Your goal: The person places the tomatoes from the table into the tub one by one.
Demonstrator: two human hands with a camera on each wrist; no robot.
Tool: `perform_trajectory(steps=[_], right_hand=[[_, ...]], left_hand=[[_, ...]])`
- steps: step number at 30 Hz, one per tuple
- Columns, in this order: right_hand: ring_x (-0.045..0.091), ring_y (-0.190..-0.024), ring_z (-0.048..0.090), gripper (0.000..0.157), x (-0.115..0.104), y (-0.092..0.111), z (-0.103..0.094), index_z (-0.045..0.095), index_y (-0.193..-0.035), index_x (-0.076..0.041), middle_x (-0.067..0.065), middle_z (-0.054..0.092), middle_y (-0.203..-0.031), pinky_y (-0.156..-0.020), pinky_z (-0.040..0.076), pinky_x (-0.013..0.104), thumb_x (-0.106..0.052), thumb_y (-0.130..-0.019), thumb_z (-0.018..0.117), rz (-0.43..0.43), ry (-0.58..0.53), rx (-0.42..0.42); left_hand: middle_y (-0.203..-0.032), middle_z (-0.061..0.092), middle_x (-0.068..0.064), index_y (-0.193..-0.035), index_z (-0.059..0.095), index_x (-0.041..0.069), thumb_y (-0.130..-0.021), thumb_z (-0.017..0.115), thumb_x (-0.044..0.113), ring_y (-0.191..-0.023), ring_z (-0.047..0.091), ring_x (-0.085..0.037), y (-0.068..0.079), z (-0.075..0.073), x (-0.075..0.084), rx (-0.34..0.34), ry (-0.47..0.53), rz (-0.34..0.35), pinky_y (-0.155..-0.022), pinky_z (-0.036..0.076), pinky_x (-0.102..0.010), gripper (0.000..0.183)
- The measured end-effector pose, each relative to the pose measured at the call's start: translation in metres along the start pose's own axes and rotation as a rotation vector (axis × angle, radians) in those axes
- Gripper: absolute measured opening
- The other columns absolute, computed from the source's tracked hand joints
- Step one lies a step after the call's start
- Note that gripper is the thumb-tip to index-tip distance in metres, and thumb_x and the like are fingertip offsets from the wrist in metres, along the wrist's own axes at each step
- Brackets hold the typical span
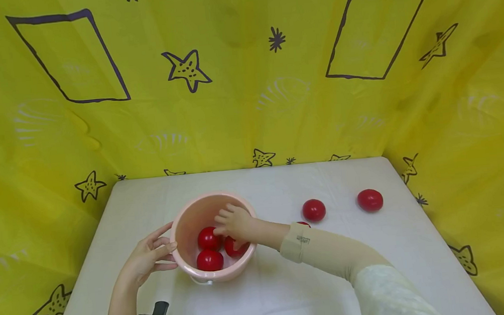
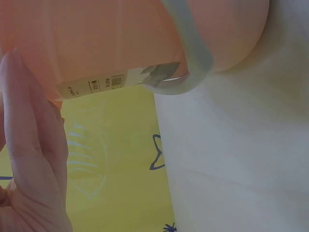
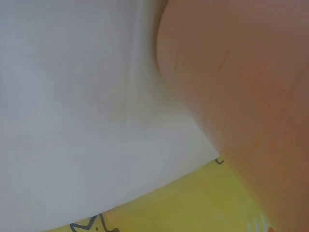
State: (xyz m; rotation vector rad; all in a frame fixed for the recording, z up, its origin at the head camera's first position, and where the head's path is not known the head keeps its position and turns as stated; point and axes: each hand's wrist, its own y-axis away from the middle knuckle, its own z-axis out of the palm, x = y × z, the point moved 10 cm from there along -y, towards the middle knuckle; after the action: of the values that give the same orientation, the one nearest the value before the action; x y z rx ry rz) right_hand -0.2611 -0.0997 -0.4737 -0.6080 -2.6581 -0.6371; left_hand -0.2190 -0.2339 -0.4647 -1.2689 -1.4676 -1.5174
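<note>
A pink bucket (image 1: pixel 219 275) stands on the table, its mouth facing the head camera and its pale handle (image 2: pixel 195 58) hanging at the side. My left hand (image 1: pixel 145 257) holds its left rim, thumb over the edge and fingers against the outer wall. Inside lie three smooth red balls: one ball (image 1: pixel 208 238) at the back, another ball (image 1: pixel 209 261) in front, and a third ball (image 1: pixel 233 251) at the right. Reaching over the right rim, my right hand (image 1: pixel 236 224) has spread fingers above the third ball, its thumb by that ball. Neither the right hand nor the balls show in the right wrist view.
Two red balls, a nearer one (image 1: pixel 313 210) and a farther one (image 1: pixel 370 200), lie on the white table (image 1: pixel 256 312) to the right. Another red ball (image 1: pixel 304 223) is mostly hidden behind my right sleeve. Yellow patterned curtains (image 1: pixel 238 108) enclose the back and sides.
</note>
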Motion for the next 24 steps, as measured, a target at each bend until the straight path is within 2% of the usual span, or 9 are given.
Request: perform_trajectory(steps=[5,8,11,17,24], right_hand=[[0.018,-0.122,0.032,0.060,0.014,0.014,-0.024,0.046,-0.129,-0.034,-0.003,0.044,-0.130,-0.105,0.028,0.041,-0.048,-0.075,0.068,0.034,-0.247,0.250],[0.021,-0.125,0.030,0.056,0.036,0.031,-0.031,0.046,-0.130,-0.030,0.000,0.042,-0.133,-0.105,0.026,0.046,-0.043,-0.079,0.065,0.130,-0.388,0.356],[0.023,-0.126,0.030,0.054,0.065,0.054,-0.027,0.045,-0.131,-0.028,0.003,0.040,-0.135,-0.105,0.025,0.049,-0.041,-0.082,0.063,0.264,-0.483,0.429],[0.028,-0.126,0.031,0.053,0.121,0.105,0.014,0.044,-0.131,-0.023,0.009,0.039,-0.136,-0.103,0.024,0.053,-0.042,-0.085,0.059,0.537,-0.583,0.495],[0.033,-0.123,0.030,0.055,0.169,0.167,0.086,0.040,-0.132,-0.017,0.015,0.037,-0.132,-0.099,0.021,0.055,-0.038,-0.085,0.059,0.800,-0.672,0.508]], left_hand=[[-0.093,0.057,-0.013,-0.142,0.024,0.004,-0.088,0.058,0.011,-0.073,0.065,-0.023,0.000,0.000,0.000,0.002,-0.002,0.005,-0.067,0.055,-0.039,0.064],[-0.093,0.057,-0.013,-0.142,0.025,0.005,-0.088,0.059,0.011,-0.073,0.065,-0.023,0.000,0.000,0.000,0.004,-0.001,0.003,-0.067,0.055,-0.039,0.064],[-0.094,0.057,-0.014,-0.142,0.025,0.005,-0.088,0.059,0.011,-0.073,0.065,-0.023,0.000,0.000,0.000,0.010,-0.002,-0.001,-0.067,0.055,-0.039,0.064],[-0.098,0.056,-0.019,-0.142,0.025,0.006,-0.088,0.059,0.012,-0.075,0.065,-0.024,0.000,-0.001,-0.001,0.017,-0.016,-0.009,-0.067,0.055,-0.039,0.064],[-0.099,0.056,-0.020,-0.143,0.025,0.007,-0.088,0.058,0.012,-0.076,0.065,-0.024,0.000,0.000,-0.002,0.017,-0.020,-0.014,-0.067,0.055,-0.039,0.064]])
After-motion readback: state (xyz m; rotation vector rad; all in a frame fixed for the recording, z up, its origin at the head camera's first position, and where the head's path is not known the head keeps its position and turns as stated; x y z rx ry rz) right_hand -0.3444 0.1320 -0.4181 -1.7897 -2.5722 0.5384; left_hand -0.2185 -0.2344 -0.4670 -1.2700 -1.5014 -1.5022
